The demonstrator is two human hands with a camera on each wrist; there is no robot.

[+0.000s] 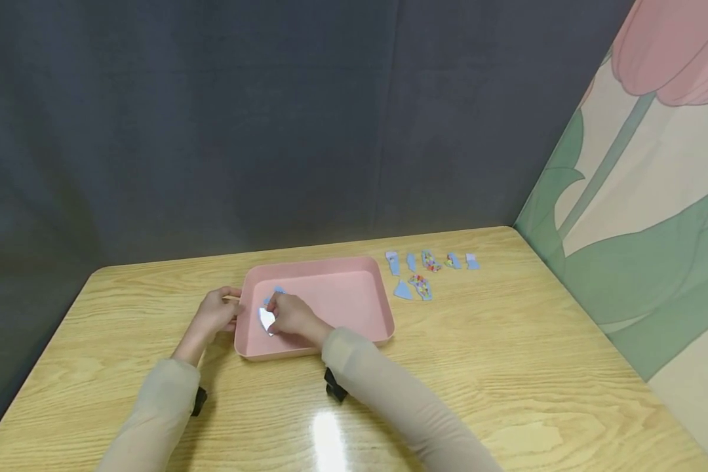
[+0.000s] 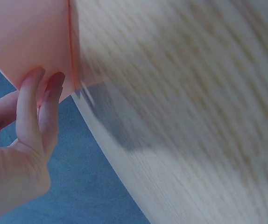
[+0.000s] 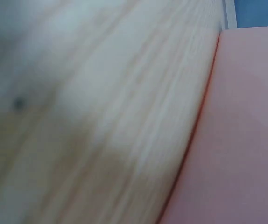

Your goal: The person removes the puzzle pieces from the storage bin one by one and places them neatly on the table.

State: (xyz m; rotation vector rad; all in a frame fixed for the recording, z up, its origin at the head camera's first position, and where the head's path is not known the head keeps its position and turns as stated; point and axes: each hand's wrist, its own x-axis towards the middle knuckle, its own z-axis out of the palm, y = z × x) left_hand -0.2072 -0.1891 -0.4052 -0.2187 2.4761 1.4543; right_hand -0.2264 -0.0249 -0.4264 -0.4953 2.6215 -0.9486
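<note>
A pink tray [image 1: 348, 298] stands on the wooden table. My left hand [image 1: 215, 311] is at its left side and grips the wall, with fingertips [image 2: 54, 81] on the outer face and another finger over the rim. Inside the tray's left end, my right hand [image 1: 292, 316] pinches a flat puzzle piece [image 1: 266, 318] that shines white with a pale blue edge. Just beyond it lies a light blue piece [image 1: 280, 289], partly hidden by the right hand. The right wrist view catches only the tray's side wall [image 3: 246, 116] and the tabletop, not the hand.
Several flat light blue pieces lie right of the tray in two rows, among them a plain one [image 1: 403, 290] and one with colourful spots [image 1: 421, 286]. A dark curtain [image 1: 271, 131] hangs behind the table [image 1: 507, 367]. A tulip-patterned wall [image 1: 643, 262] borders the right side.
</note>
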